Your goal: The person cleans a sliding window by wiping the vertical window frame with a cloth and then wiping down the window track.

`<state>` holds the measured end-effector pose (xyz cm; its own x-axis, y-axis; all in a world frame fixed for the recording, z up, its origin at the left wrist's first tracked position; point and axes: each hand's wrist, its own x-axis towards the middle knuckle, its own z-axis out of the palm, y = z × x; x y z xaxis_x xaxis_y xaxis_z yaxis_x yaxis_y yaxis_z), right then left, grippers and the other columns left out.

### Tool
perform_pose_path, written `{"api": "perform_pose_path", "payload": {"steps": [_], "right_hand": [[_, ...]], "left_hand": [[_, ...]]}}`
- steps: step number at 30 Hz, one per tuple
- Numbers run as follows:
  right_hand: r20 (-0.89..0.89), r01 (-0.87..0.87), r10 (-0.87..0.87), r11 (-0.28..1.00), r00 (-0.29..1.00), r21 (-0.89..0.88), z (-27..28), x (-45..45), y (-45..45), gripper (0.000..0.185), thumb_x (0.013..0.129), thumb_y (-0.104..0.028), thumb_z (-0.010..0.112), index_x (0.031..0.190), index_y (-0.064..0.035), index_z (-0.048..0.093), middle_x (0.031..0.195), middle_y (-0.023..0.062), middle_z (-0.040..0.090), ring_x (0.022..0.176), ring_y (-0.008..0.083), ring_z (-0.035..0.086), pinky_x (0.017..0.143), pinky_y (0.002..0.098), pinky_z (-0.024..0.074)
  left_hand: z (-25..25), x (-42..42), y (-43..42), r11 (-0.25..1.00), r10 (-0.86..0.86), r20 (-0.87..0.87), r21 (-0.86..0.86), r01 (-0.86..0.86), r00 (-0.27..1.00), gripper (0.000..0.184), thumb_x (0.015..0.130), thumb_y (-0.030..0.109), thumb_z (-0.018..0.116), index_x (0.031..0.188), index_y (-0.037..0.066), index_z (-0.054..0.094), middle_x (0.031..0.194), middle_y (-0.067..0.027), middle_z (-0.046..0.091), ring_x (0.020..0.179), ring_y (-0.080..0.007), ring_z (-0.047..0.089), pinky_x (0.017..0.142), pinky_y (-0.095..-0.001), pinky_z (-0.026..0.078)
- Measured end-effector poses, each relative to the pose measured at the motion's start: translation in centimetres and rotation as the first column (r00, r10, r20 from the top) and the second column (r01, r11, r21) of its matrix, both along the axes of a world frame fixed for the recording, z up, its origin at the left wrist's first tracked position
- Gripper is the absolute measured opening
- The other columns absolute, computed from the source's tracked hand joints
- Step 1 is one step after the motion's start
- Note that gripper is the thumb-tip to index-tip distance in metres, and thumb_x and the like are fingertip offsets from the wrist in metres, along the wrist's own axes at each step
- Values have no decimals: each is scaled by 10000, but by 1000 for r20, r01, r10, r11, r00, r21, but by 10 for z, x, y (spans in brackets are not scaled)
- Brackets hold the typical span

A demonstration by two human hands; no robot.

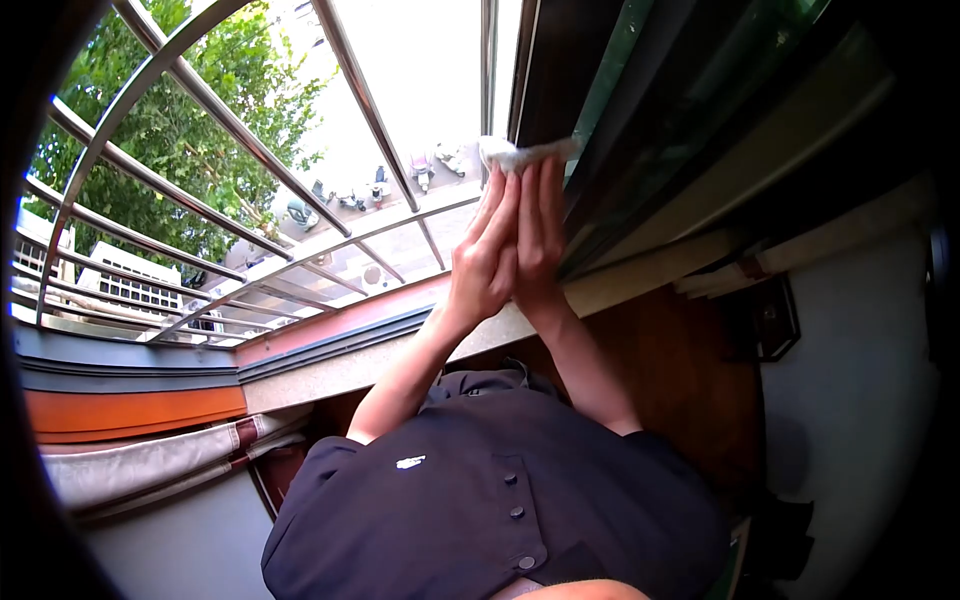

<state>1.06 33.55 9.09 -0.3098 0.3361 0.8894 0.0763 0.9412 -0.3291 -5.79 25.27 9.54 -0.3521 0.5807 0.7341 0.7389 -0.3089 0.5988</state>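
Observation:
Both my hands are raised in front of me, side by side and touching, with fingers pointing up and away. At the fingertips is a crumpled whitish cloth [527, 154], by the edge of a dark window frame [550, 95]. My left hand [484, 255] has its fingers pressed together, the tips against the cloth's lower left side. Close beside it, my right hand [540, 225] has its fingers closed together at the cloth's right part. The cloth hides the ends of the fingers on both hands.
Metal safety bars [365, 95] curve outside the opening on the left. A pale sill [330, 385] runs below my forearms. Dark greenish window glass [600, 90] stands at the right. Beyond the bars are a tree [190, 130], parked scooters [421, 172] and white outdoor units [130, 275].

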Motion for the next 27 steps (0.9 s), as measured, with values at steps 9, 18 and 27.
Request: {"api": "perform_pose_path", "payload": {"steps": [9, 18, 27], "right_hand": [[175, 28, -10, 995, 984, -98, -149, 17, -14, 558, 1052, -63, 615, 1568, 103, 483, 1624, 356, 447, 1504, 514, 461, 1216, 544, 453], [54, 67, -70, 996, 996, 52, -50, 0, -2, 557, 1076, -136, 622, 1554, 117, 488, 1632, 354, 436, 1512, 554, 423, 1223, 617, 425], [-39, 9, -6, 998, 999, 64, 15, -2, 8, 599, 1039, -106, 677, 1574, 85, 487, 1644, 353, 425, 1529, 546, 406, 1230, 595, 408]], "left_hand": [[-114, 4, -26, 966, -45, 213, -240, 97, 976, 706, 882, -76, 571, 1584, -41, 501, 1650, -348, 420, 1547, -442, 424, 1243, -448, 404], [-25, 7, -16, 979, -186, 328, -20, 203, 926, 747, 875, 8, 498, 1617, -58, 447, 1680, -347, 382, 1566, -444, 405, 1265, -450, 365], [23, -25, -11, 978, -196, 117, -49, 203, 973, 691, 909, 43, 558, 1591, -46, 495, 1656, -321, 442, 1538, -440, 451, 1230, -449, 415]]}}
